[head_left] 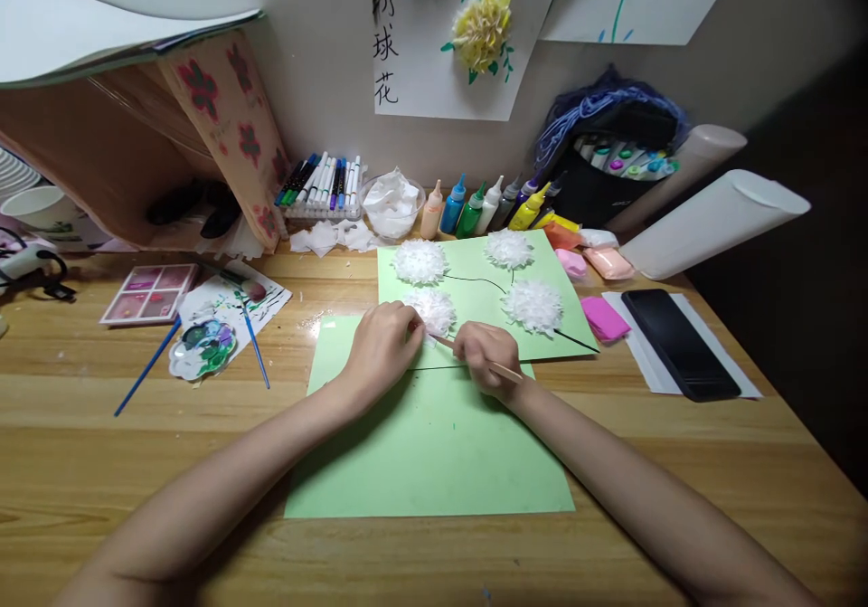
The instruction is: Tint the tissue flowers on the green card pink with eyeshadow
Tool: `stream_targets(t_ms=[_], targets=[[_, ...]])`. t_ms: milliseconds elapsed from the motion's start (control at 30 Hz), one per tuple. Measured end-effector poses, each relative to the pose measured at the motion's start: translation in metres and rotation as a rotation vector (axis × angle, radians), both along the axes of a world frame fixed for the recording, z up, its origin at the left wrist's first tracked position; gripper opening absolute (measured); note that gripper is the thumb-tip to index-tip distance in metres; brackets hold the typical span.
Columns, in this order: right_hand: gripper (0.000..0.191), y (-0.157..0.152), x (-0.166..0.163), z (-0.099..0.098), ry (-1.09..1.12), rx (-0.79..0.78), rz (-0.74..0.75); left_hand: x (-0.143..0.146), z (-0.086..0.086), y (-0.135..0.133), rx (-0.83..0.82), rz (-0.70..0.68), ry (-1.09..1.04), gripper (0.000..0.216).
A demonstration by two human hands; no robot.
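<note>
**What the view keeps back**

The left hand (pixel 383 345) covers the near-left edge of a white tissue flower (pixel 435 308). Its fingertips curl out of sight, so it cannot be told whether they pinch the tissue or only press on it. The right hand (pixel 486 358) closes round a thin stick (pixel 508 372) and hides its middle, and the stick's tip is lost against the flower. Both forearms run off the bottom edge. The wall sheet (pixel 420 91) is cut by the top edge. Dark things (pixel 196 204) under the shelf (pixel 101 137) sit in shadow, too dim to name.
</note>
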State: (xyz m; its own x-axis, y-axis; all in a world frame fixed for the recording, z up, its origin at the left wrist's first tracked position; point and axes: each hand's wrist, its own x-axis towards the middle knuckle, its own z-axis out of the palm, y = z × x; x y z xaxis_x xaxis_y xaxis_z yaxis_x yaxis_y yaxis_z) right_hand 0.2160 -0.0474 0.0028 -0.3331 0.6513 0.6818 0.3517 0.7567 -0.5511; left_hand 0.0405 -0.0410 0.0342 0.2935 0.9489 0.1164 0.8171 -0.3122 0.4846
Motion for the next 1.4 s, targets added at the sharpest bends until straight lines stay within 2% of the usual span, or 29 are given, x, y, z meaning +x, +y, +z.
stream_targets(t_ms=[100, 367, 533, 667, 933, 1033, 1167, 1333, 1400], targets=[[0.029, 0.001, -0.004, 0.001, -0.070, -0.054, -0.031, 0.000, -0.001, 0.000, 0.005, 0.008, 0.002, 0.014], [0.034, 0.001, -0.006, 0.000, -0.060, -0.159, -0.114, -0.002, -0.002, 0.004, 0.016, 0.043, -0.091, 0.011], [0.040, 0.006, -0.011, 0.006, 0.075, -0.433, -0.155, -0.016, -0.014, 0.024, 0.055, 0.174, -0.187, 0.016], [0.044, 0.020, -0.021, 0.019, 0.178, -0.645, -0.217, -0.024, -0.026, 0.034, -0.026, 0.156, -0.187, 0.020], [0.051, 0.051, -0.030, 0.034, 0.088, -0.802, -0.265, -0.023, -0.029, 0.032, 0.001, 0.141, -0.193, 0.022], [0.047, 0.045, -0.025, 0.035, 0.109, -0.786, -0.204, -0.024, -0.031, 0.032, 0.010, 0.138, -0.189, 0.022], [0.043, 0.023, -0.013, 0.032, 0.231, -0.668, -0.186, -0.024, -0.034, 0.033, -0.003, 0.139, -0.192, 0.023], [0.042, 0.000, 0.001, 0.009, 0.274, -0.485, -0.195, -0.027, -0.030, 0.036, -0.041, 0.135, -0.254, 0.022], [0.042, -0.003, 0.004, -0.001, 0.342, -0.460, -0.200, -0.034, -0.024, 0.041, -0.081, 0.154, -0.307, 0.022]])
